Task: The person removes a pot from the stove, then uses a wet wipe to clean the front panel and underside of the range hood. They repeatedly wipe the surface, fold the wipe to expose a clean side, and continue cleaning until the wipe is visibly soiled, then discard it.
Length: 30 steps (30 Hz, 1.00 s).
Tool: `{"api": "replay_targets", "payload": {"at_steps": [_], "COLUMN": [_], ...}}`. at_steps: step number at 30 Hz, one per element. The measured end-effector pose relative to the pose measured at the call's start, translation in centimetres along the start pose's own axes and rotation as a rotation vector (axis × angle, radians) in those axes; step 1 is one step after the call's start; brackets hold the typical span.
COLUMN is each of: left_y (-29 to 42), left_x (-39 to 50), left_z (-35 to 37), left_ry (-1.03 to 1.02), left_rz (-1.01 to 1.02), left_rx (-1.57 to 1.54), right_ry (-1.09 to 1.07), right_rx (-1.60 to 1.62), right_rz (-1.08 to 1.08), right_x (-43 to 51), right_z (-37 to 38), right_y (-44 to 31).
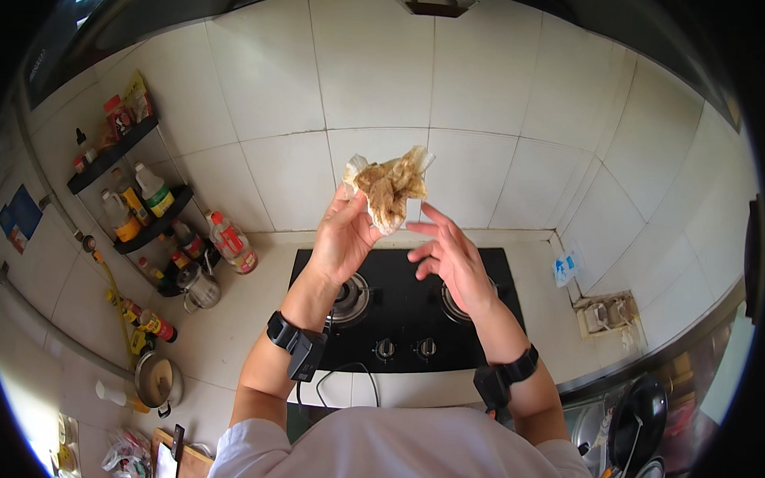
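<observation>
A crumpled white paper towel (389, 187) with brown stains is pinched in my left hand (343, 234), raised above the black gas stove (396, 303). Just to its right hovers my right hand (448, 257), fingers spread and apart from the paper, with nothing in it. Two burners lie partly hidden under my hands. A pair of control knobs (406, 348) shows at the stove's front. Black straps with small devices circle both my forearms.
Condiment bottles fill the corner shelves (152, 221) at left. A large oil bottle (232, 243), steel kettle (197, 285) and steel pot (158, 380) stand on the left counter. A knife (176, 447) lies by a cutting board. At lower right are a wok (638, 415) and lids.
</observation>
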State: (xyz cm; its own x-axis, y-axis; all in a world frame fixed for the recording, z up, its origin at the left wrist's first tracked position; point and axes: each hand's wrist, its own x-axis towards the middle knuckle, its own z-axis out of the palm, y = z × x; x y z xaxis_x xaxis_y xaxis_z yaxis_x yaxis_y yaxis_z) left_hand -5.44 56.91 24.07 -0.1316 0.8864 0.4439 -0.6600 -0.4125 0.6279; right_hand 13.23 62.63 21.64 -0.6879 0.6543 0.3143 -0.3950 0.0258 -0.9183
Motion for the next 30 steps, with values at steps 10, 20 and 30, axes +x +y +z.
{"api": "replay_targets", "payload": {"at_steps": [10,20,30], "left_y": [-1.0,-2.2,-1.5], "left_x": [-2.9,-4.2,-5.1], "left_z": [-2.1,-2.0,-1.3], "left_ry": [0.088,0.320,0.017], "left_rz": [-0.142,-0.063,-0.218], "left_rx": [-0.033,0.333,0.060], "right_ry": [-0.037,0.373,0.268], "right_rx": [0.400,-0.631,-1.121], "right_rz": [-0.022,-0.514,-0.495], "right_x": [2.3,0.1,-2.1], "right_z": [1.2,3.2,3.0], "right_y": [1.7,3.2,2.1]}}
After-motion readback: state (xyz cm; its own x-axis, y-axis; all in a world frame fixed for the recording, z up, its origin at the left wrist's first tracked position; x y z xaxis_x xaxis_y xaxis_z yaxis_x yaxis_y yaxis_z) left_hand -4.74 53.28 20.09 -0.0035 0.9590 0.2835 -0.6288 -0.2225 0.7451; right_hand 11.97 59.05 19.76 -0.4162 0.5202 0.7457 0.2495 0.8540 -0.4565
